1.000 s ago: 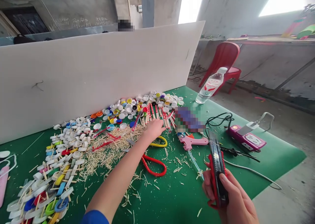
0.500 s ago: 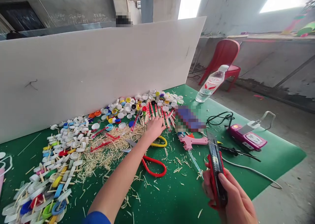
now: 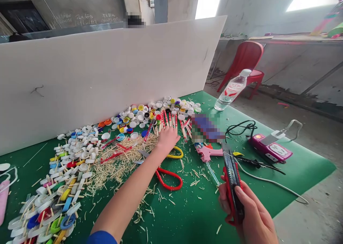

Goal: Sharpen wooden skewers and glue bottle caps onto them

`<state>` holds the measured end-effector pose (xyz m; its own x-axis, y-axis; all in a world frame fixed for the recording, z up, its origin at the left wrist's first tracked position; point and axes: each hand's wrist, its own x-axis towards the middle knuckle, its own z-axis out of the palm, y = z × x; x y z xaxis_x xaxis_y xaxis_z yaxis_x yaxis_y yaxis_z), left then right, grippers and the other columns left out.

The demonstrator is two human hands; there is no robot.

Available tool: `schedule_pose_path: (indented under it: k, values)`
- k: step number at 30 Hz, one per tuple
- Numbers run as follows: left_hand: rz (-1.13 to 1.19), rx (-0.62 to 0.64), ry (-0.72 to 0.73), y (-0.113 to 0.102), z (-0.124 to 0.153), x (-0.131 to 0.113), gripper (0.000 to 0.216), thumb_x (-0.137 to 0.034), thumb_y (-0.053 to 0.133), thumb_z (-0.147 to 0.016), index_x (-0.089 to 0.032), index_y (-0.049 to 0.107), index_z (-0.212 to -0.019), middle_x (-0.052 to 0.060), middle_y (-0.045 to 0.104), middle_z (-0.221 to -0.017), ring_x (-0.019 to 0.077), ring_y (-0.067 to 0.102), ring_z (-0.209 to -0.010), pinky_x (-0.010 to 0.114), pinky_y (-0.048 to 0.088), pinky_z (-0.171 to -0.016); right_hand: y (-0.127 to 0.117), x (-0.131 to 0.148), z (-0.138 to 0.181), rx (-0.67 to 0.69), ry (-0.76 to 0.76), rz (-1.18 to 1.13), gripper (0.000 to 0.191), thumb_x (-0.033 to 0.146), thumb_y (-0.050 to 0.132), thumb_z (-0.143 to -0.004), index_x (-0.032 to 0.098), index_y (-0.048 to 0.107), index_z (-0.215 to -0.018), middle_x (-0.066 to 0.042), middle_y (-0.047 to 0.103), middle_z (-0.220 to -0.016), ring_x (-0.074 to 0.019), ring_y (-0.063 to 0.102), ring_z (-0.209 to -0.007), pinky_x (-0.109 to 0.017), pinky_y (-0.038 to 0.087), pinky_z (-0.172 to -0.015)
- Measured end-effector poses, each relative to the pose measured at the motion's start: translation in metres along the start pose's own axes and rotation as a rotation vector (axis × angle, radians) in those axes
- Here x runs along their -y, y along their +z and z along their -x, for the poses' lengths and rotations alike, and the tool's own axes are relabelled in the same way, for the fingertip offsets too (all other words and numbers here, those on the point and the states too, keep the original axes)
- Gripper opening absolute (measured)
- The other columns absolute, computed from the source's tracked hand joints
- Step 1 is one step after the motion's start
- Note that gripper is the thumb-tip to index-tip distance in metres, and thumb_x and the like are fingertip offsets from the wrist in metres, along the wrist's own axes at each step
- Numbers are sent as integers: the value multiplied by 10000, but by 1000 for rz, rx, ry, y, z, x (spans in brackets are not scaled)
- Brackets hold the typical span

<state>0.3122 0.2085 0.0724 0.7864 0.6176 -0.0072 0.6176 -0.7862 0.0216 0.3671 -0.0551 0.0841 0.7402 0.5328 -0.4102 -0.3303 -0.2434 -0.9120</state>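
My left hand (image 3: pixel 166 139) reaches across the green table (image 3: pixel 187 215), its fingers stretched out onto a bundle of red-wrapped sticks (image 3: pixel 171 120) beside a heap of bottle caps (image 3: pixel 150 113). The hand lies just above the yellow handle of a pair of scissors (image 3: pixel 169 176) whose other handle is red. My right hand (image 3: pixel 253 217) is near the table's front edge, closed round a red and black utility knife (image 3: pixel 232 179) that points away from me. A pile of thin wooden splints (image 3: pixel 120 163) lies left of my left forearm.
A white board (image 3: pixel 107 76) stands along the table's back. Caps glued to sticks (image 3: pixel 61 187) cover the left side. A pink glue gun (image 3: pixel 209 152), a pink power strip (image 3: pixel 269 148) with cables and a water bottle (image 3: pixel 232 90) lie at the right. A red chair (image 3: pixel 246 60) stands beyond.
My left hand has edged a little further forward onto the red-wrapped sticks. My right hand keeps hold of the knife, almost still.
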Motion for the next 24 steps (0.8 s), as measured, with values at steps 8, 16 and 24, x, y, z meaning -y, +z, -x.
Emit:
schedule_pose_path:
  k: [8,16,24]
  values:
    - [17,75,-141,-2,-11,-8,336,-183,518,-930,-13,599,-1207,213,648,-1185,307,589,-1164,381,515,-925,-4,0,1,-1,-95,51,460,643,590,-766,236,651,-971,-25,583,-680,-155,483,-549,-238,374,-412]
    - [78,-135,-283,-18,9,-4,320,-178,471,-942,-3,565,-1193,229,633,-1135,316,624,-1078,390,554,-826,-2,0,2,1,-50,15,463,660,633,-728,241,633,-925,-28,591,-754,-147,480,-597,-225,372,-423]
    - [628,-802,-280,-64,37,28,63,-189,479,-925,-175,540,-923,75,618,-831,164,603,-750,310,502,-655,3,1,2,29,-77,23,441,650,608,-752,227,614,-877,-25,592,-707,-139,468,-556,-232,361,-425]
